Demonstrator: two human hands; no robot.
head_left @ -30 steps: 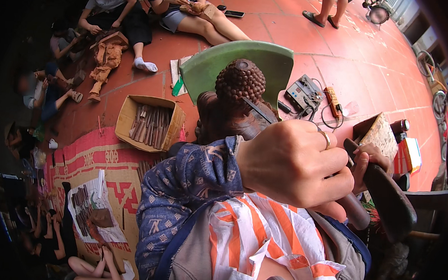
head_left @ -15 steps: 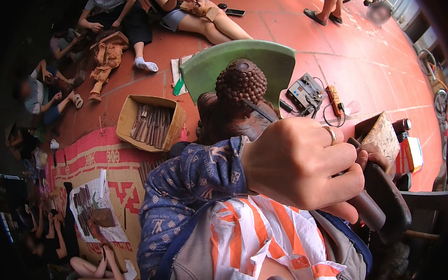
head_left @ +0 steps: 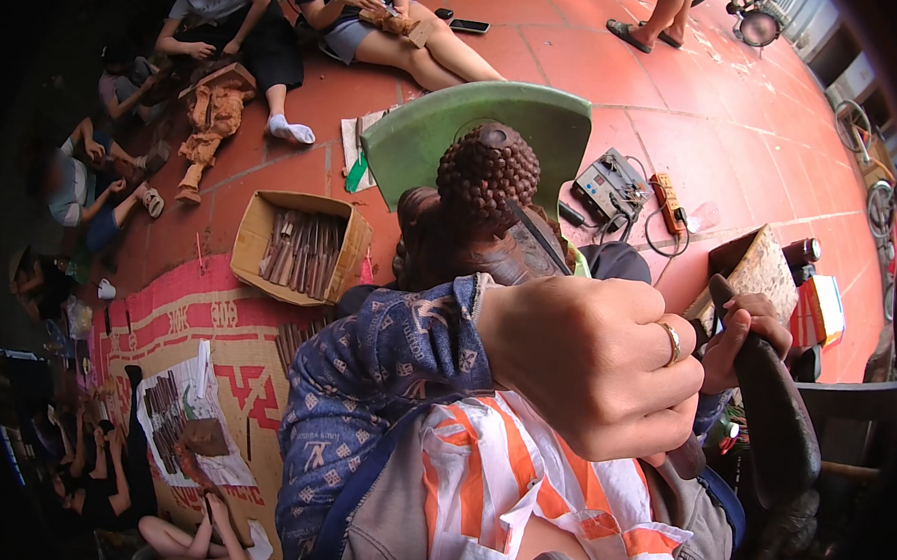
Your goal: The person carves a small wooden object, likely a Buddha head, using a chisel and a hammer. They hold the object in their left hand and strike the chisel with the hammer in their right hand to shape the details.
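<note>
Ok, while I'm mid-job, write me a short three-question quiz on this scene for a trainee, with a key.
1. Multiple choice: what is the left hand gripping?
A) the cardboard box
B) a bladed tool
C) the power strip

2. True or false: the right hand holds a dark club.

3. Short answer: what colour is the curved panel beyond the knobbly carved head?

Key: 1. B; 2. True; 3. Green.
</note>
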